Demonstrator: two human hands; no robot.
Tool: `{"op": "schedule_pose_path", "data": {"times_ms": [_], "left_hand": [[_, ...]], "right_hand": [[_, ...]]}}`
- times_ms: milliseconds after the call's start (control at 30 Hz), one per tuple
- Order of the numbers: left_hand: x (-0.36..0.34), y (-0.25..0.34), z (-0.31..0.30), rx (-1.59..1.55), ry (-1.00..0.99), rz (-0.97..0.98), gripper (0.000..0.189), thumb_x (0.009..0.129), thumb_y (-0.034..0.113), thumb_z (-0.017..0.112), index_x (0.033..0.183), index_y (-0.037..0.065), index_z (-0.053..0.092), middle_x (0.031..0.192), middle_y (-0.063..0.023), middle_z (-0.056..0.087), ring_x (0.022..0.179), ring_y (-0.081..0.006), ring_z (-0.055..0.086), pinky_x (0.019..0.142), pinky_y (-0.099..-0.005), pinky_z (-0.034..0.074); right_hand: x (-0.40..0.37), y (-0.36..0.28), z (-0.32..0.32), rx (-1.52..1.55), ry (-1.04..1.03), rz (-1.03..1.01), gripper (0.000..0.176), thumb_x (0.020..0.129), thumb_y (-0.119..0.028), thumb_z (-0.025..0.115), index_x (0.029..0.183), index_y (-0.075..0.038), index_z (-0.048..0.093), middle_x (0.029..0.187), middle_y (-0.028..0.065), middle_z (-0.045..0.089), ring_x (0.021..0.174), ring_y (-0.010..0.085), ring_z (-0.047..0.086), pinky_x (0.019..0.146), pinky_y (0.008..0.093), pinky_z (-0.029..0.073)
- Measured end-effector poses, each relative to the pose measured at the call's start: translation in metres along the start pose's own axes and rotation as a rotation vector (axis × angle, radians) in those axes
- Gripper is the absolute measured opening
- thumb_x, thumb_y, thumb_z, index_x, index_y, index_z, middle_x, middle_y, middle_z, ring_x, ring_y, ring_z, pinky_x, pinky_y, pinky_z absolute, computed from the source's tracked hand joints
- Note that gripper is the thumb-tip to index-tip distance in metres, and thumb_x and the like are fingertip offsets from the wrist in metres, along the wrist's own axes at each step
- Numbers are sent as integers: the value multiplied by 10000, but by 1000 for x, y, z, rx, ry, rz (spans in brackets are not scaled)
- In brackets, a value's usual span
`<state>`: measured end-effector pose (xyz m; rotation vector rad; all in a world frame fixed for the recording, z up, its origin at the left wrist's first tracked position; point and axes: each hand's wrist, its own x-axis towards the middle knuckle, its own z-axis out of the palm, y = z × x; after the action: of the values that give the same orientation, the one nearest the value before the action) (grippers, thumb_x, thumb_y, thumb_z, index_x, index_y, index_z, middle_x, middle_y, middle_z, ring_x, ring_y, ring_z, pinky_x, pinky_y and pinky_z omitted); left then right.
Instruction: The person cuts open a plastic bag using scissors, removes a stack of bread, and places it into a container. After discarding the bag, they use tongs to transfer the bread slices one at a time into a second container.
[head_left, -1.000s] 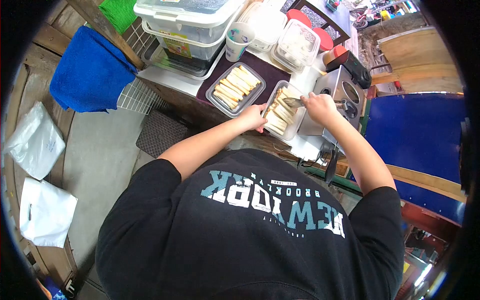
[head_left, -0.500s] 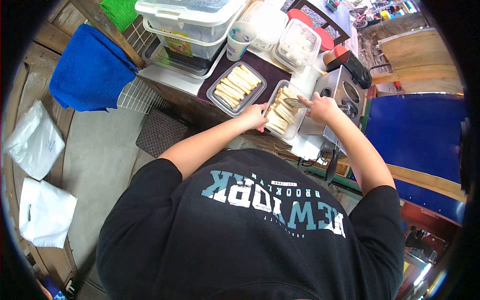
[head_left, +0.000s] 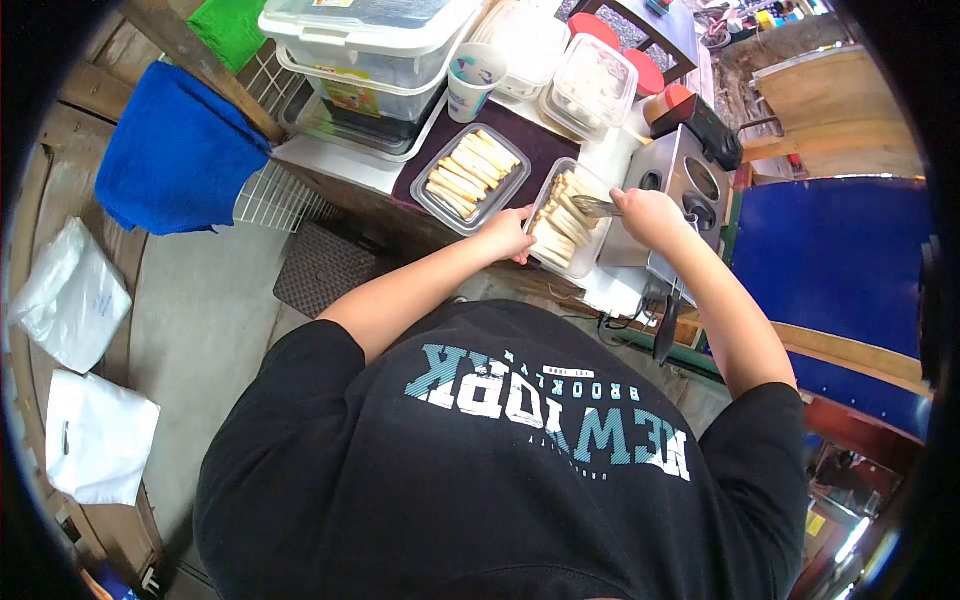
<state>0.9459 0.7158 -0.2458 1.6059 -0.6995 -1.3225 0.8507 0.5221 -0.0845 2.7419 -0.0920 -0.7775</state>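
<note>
My left hand [head_left: 505, 237] grips the near left side of a clear plastic container [head_left: 583, 262], its fingers closed on the rim. Pale, stick-shaped food pieces [head_left: 560, 228] lie in that container. Over its right side, my right hand [head_left: 648, 215] is closed around metal tongs [head_left: 597, 207], whose end rests among or just above the pieces. To the left stands a second clear container [head_left: 470, 220], with similar pieces [head_left: 472, 172] lined up in a row. Neither hand touches this one.
A stainless fryer-like appliance [head_left: 668, 165] stands right of the containers, with a black-handled utensil [head_left: 664, 335] at its front. Behind are a paper cup [head_left: 470, 85], stacked storage boxes [head_left: 370, 60] and lidded tubs [head_left: 592, 85]. A blue towel [head_left: 180, 150] hangs at the left.
My right hand has changed its hold: the finger stretched along the tongs is now curled in. The left hand and both containers stay nearly in place.
</note>
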Motion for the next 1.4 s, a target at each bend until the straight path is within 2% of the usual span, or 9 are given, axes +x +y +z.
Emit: {"op": "schedule_pose_path", "data": {"times_ms": [133,233,333,400,500,933,1233,1333,1400], "left_hand": [[-9,5,3,91,165,64,618,813,101,604,1360,-9,337,751,-151,654,498,-183,618,509,-285,516],[-3,1,15,540,725,395,522,823,234,614,1234,-39,443,735,-146,633,534,-190,614,515,-292,503],[12,30,32,-259,-30,-19,316,909,310,505,1011,11,521,672,-72,562,520,-171,553,460,-297,431],[7,57,50,-484,-219,-198,323,942,334,421,965,33,533,676,-60,538,548,-159,533,467,-262,413],[42,62,79,-828,-220,-317,345,955,346,358,923,54,540,654,-28,515,535,-142,518,458,-252,408],[82,77,109,-1036,-167,-258,370,969,330,268,848,125,551,718,-6,575,622,-119,565,550,-245,481],[65,86,107,-1089,-240,-325,476,983,319,113,987,16,480,815,-142,586,705,-226,620,657,-333,583],[49,92,101,-1086,-269,-337,457,979,289,136,1021,-13,476,862,-175,581,770,-270,623,708,-358,580],[42,87,102,-1101,-328,-298,408,972,228,187,1077,-39,477,939,-196,578,863,-292,615,771,-357,567]], "right_hand": [[-3,0,6,146,-37,46,207,827,-67,447,997,-22,557,807,182,646,742,333,651,648,432,525],[-15,-12,-2,225,15,118,235,844,-89,425,1024,-3,549,833,199,643,785,345,645,686,441,520],[-18,-31,2,304,87,292,195,808,-54,457,994,-8,493,809,196,636,767,368,635,680,463,510],[-16,-35,12,344,95,362,180,793,-59,480,933,13,569,816,202,644,780,361,641,691,450,518],[-13,-34,19,366,47,390,178,777,-107,536,842,16,645,817,202,653,784,336,654,707,419,529],[1,-33,10,262,85,462,162,716,-133,577,731,-4,674,774,194,660,743,321,664,681,395,537],[-5,-14,13,161,-16,369,224,797,-216,584,757,-13,668,795,162,663,761,298,662,682,390,528],[-18,-23,-18,222,-189,387,260,829,-258,580,864,-11,651,833,160,663,811,307,655,714,400,521],[-30,-25,-14,254,-176,391,525,813,-296,604,1222,-4,450,974,189,634,895,326,632,753,401,511]]}}
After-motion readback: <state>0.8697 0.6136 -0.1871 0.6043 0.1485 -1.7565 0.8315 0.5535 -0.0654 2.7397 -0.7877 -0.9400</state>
